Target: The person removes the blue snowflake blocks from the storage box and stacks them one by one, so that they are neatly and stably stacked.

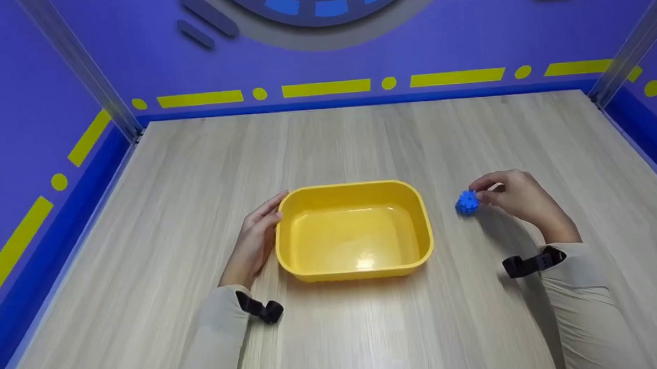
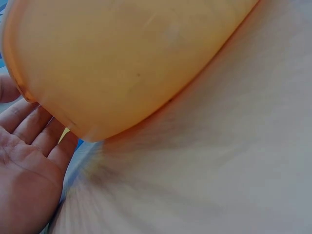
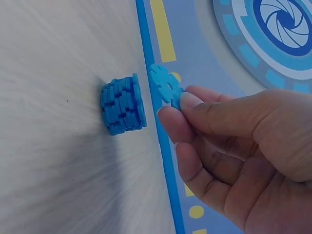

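A yellow rectangular plastic bin point(image 1: 357, 274) stands in the middle of the table, with nothing inside it. My left hand point(image 1: 256, 238) rests against the bin's left side, its fairly straight fingers point(image 2: 46, 134) touching the outer wall and the thumb by the rim. To the right of the bin, my right hand point(image 1: 520, 198) pinches a thin blue notched plastic disc point(image 3: 165, 82) between thumb and forefinger. Just under that disc, a short stack of similar blue discs point(image 3: 122, 105) stands on the table. From the head view, the held disc and the stack overlap.
The wood-grain table point(image 1: 337, 332) is enclosed by blue-purple panels point(image 1: 332, 64) at the back and both sides. Black camera straps point(image 1: 259, 307) sit on both wrists.
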Demonstrator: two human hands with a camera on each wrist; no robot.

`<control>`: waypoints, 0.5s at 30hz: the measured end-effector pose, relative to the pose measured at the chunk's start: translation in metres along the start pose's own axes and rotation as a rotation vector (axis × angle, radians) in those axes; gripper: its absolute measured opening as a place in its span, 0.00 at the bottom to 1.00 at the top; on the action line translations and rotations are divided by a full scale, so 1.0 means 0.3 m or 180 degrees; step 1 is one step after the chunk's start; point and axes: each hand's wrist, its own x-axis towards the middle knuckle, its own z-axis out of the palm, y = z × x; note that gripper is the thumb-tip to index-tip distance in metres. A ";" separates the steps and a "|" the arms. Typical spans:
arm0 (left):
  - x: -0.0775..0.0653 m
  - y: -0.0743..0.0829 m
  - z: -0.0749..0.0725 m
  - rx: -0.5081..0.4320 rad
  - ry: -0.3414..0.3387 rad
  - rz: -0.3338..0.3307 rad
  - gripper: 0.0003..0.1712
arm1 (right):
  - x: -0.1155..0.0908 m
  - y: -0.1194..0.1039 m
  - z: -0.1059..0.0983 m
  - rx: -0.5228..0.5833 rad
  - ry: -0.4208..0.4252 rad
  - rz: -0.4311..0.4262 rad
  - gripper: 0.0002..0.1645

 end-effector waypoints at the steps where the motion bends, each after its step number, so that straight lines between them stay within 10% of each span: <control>1: 0.000 0.000 0.000 -0.0001 -0.0003 0.0004 0.30 | 0.000 0.001 -0.001 0.0008 -0.0002 0.0008 0.13; 15: 0.000 0.000 0.002 -0.0010 0.0008 0.0001 0.30 | 0.002 0.015 0.001 -0.0033 -0.0049 0.0028 0.14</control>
